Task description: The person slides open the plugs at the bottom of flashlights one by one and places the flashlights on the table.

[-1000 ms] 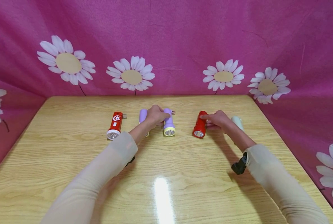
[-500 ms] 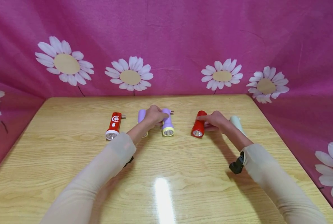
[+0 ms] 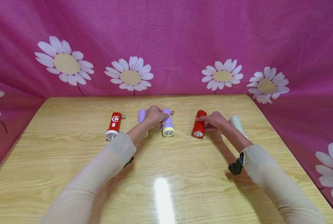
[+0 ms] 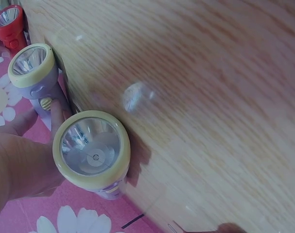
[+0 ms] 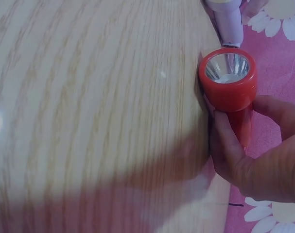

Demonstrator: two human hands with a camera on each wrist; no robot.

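My left hand (image 3: 154,115) pinches a purple flashlight (image 3: 167,123) with a pale yellow rim, its metal plug prongs sticking out at the right. Just left of that hand lies a second purple flashlight (image 3: 141,115), partly hidden by the hand; its yellow-rimmed lens (image 4: 91,148) fills the middle of the left wrist view. A plain red flashlight (image 3: 199,127) is held between the thumb and fingers of my right hand (image 3: 216,119). In the right wrist view, the red flashlight's lens (image 5: 227,69) shows just beyond the fingertips. All these lenses face the near side.
A red flashlight with a white rim (image 3: 114,124) lies at the row's left end, prongs to the right. Past my right hand is a pale green flashlight (image 3: 237,124), partly covered by the forearm. A pink flowered cloth (image 3: 177,46) hangs behind the wooden table (image 3: 160,161).
The plain red flashlight has turned slightly in my right hand and lies a little straighter. My left hand keeps its hold on the purple flashlight.
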